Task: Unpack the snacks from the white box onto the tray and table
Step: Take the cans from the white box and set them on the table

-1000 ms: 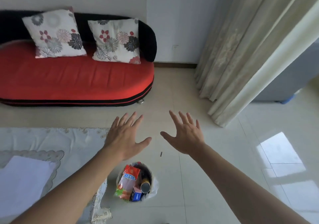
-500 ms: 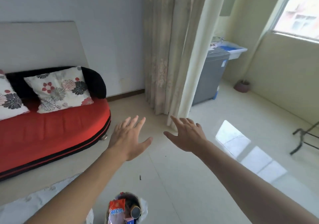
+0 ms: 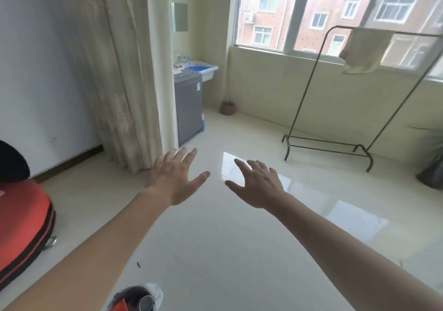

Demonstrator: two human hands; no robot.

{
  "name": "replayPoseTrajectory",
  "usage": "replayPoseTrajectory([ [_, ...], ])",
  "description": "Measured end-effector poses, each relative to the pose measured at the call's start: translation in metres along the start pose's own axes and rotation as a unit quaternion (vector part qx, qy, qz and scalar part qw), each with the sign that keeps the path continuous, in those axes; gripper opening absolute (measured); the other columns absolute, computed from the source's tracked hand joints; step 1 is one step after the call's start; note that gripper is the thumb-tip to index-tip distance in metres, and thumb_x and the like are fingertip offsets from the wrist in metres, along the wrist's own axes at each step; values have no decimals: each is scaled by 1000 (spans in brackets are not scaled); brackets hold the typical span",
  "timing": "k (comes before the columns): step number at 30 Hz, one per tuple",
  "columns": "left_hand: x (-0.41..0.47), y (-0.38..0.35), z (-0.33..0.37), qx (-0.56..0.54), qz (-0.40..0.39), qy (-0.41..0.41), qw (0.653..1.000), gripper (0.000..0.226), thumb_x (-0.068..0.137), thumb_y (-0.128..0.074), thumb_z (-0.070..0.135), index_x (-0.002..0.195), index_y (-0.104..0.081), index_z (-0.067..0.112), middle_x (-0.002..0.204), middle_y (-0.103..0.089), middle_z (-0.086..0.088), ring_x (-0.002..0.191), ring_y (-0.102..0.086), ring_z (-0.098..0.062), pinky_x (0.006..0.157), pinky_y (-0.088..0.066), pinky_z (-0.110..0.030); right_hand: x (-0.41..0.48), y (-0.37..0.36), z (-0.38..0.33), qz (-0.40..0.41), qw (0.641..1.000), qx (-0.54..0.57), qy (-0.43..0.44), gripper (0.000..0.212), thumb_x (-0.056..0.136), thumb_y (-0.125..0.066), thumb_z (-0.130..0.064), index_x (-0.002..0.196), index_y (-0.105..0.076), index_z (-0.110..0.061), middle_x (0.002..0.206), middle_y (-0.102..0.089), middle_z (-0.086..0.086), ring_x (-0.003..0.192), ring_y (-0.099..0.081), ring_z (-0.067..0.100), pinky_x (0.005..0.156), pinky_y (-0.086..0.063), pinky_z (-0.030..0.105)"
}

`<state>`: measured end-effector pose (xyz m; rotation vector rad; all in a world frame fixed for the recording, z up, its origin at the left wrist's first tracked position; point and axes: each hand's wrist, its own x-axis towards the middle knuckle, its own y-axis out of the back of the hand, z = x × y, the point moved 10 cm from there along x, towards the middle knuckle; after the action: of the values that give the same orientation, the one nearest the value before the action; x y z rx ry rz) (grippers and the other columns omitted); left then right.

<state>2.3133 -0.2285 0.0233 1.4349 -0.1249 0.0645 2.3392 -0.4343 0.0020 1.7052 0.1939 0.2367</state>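
Both my arms reach forward over the pale tiled floor. My left hand (image 3: 173, 177) is spread flat, palm down, holding nothing. My right hand (image 3: 257, 185) is beside it, fingers straight and apart, also empty. At the bottom edge, under my left forearm, a small white-lined container (image 3: 153, 297) shows a red snack packet (image 3: 118, 307) and the end of a grey tube (image 3: 146, 301). No white box, tray or table is in view.
A red sofa (image 3: 22, 219) with a black base stands at the left. A beige curtain (image 3: 119, 75) hangs ahead, a grey washing machine (image 3: 188, 107) behind it. A black clothes rack (image 3: 335, 143) stands at the right under the window.
The view has swung right and upward: sofa and cushions slid off left, the window and clothes rack came in. The snack container dropped to the bottom edge. Both hands stay spread and empty.
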Motion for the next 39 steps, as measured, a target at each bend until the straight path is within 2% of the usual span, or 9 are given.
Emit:
replayPoseTrajectory([
  [5,5,-1,113,-1,-3,-98,995,84,92,-24,79,163,-12,34,171,-17,1,157,-14,-24,127,-10,-44,-60,36,96,35,995,3,-95,79,92,-36,-76,158,-20,-36,163,-30,7,153,-19,27,120,-22,51],
  [13,-26,-4,319,-5,0,-244,970,88,89,-26,82,162,-15,34,169,-22,-1,156,-16,-26,127,-13,-45,-216,69,261,59,968,2,-246,80,92,-35,-76,159,-18,-36,165,-26,10,154,-16,28,122,-18,53],
  [18,-85,-19,452,-33,-22,-313,949,91,88,-32,84,163,-13,35,170,-19,0,157,-12,-24,127,-11,-44,-335,80,355,59,946,4,-319,77,94,-33,-74,160,-15,-37,167,-22,8,156,-10,27,125,-11,51],
  [22,-144,-38,554,-58,-41,-358,931,91,89,-33,84,163,-13,36,170,-19,1,157,-11,-24,127,-11,-44,-427,94,417,58,930,-6,-362,76,95,-32,-73,160,-14,-36,167,-21,8,156,-10,27,125,-11,51],
  [27,-214,-55,666,-87,-61,-414,904,90,89,-33,83,163,-13,37,170,-19,1,157,-11,-24,127,-11,-43,-535,113,480,77,906,-33,-414,76,95,-31,-73,159,-19,-34,163,-30,8,153,-20,28,121,-19,50],
  [32,-282,-63,757,-91,-74,-486,866,92,88,-31,85,163,-13,36,170,-20,1,157,-13,-24,127,-12,-43,-642,120,520,86,872,-25,-480,74,96,-34,-71,158,-22,-31,164,-28,10,153,-19,30,120,-18,54],
  [39,-364,-70,855,-89,-93,-593,795,90,89,-34,84,163,-14,36,170,-20,0,157,-15,-25,127,-14,-45,-768,114,550,103,803,-26,-586,75,96,-33,-71,159,-22,-32,163,-29,10,153,-20,31,121,-21,53],
])
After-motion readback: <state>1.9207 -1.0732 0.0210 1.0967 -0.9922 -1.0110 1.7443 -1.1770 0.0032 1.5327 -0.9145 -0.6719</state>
